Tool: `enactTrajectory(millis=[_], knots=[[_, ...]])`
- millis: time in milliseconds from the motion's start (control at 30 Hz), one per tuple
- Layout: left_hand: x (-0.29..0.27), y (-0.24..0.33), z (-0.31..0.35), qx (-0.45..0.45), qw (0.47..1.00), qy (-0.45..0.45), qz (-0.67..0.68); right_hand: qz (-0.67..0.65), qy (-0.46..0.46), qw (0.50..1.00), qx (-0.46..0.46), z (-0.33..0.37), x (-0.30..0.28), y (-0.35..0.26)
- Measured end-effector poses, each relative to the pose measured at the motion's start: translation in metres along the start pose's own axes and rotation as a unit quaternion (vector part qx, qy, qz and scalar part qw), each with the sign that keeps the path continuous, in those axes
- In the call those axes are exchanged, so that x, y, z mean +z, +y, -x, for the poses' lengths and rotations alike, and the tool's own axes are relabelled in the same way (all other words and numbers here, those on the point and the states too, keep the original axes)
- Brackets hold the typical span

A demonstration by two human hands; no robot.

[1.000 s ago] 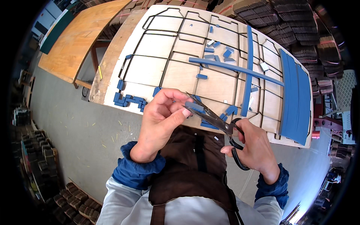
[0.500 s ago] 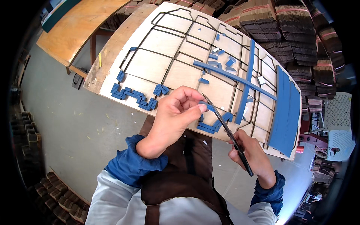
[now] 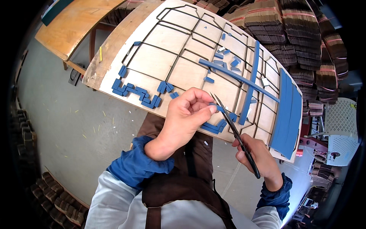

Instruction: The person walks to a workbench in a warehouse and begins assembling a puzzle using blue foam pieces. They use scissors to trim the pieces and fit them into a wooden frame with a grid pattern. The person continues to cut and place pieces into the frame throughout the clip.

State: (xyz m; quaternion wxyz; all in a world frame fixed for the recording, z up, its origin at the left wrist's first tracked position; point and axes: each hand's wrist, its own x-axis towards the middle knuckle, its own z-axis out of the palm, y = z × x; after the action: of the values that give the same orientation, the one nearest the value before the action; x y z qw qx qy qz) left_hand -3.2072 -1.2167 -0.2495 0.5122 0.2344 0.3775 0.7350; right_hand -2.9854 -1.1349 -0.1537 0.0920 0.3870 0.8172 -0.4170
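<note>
My left hand (image 3: 187, 116) pinches a small blue foam piece (image 3: 219, 108) between thumb and fingers above the near edge of a pale wooden die board (image 3: 166, 70) with dark blade lines. My right hand (image 3: 256, 152) is closed round the black handles of a pair of scissors (image 3: 233, 128). Their blades point up and away, slightly parted at the tips, beside the pinched piece. Just below lie blue foam pieces (image 3: 213, 128) set along a line of the board. More textured blue pieces (image 3: 133, 91) follow the lines at its near left.
Two long blue foam strips (image 3: 249, 86) cross on the board, with several small loose blocks (image 3: 225, 61) behind them. Wide blue strips (image 3: 285, 118) cover its right end. A wooden table (image 3: 76, 28) stands at the far left; bundled cardboard stacks (image 3: 301, 34) rise at the far right.
The view has shifted slightly. My left hand and the scissors have moved a little to the right. A small blue piece left of my hand now shows. The scissor tips look further parted.
</note>
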Motion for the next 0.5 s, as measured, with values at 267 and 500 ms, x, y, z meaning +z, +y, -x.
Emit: enactTrajectory(millis=[267, 500], knots=[[0.0003, -0.0028, -0.001, 0.009, 1.0, 0.005, 0.008, 0.03, -0.015, 0.999, -0.012, -0.0031, -0.0011, -0.0026], [0.0003, -0.0046, -0.0035, 0.006, 1.0, 0.012, 0.016, 0.061, -0.007, 0.998, -0.015, -0.005, 0.0013, -0.0021]])
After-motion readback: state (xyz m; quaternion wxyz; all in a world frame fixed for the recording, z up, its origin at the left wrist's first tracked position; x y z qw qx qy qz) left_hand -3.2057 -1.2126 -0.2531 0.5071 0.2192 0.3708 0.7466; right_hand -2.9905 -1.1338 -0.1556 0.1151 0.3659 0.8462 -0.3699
